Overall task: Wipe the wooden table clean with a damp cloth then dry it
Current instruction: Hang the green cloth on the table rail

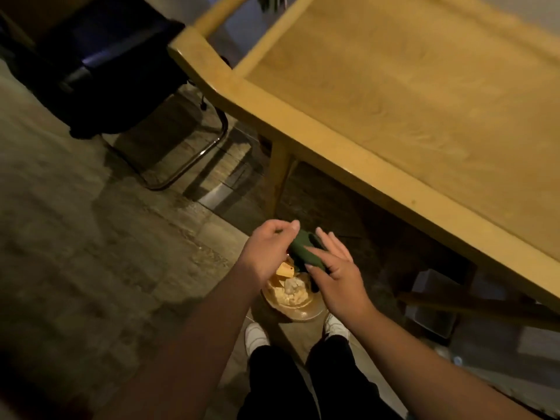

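A: Where's the cloth?
B: Dark green cloth (306,251) sits btwn both hands, above a bin (306,312) w/ crumpled paper on the floor. Left hand (266,253) pinches its top edge; right hand (336,274) is spread flat against it.
A: Table?
B: Wooden table (394,101) to the right, top bare. Black chair (100,71) near its far corner; white shoes (257,334) flank the bin.

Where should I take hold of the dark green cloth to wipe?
Probably the bunched middle of the dark green cloth, closing in from both sides. It sits rolled between the left hand and right hand, ends drooping over the bin.
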